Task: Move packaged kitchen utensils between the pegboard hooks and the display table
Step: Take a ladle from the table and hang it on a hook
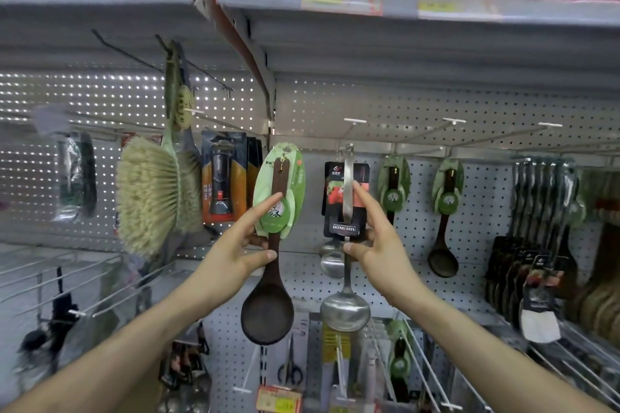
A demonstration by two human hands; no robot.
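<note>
Before the middle of the pegboard (469,104), under a grey shelf (335,43), both arms of the person are raised. Each hand holds one packaged utensil in front of the board.

The left hand (235,251) grips a wooden spoon (268,312) just below its green oval card. The thumb presses the front of the handle, the index finger lies straight up on the card, and the other fingers curl behind. The spoon is upright, bowl down.

The right hand (379,245) grips a steel ladle (345,312) at the lower edge of its black card. The thumb is on the handle and the index finger points up along the card. This ladle also hangs bowl down, just beside the spoon but not touching it. I cannot tell if its top end sits on a hook.

Toward the right side of the pegboard, two more spoons (443,258) with green cards hang from the hooks (449,121). On the left side hangs a big brush (147,198) with pale bristles.
</note>
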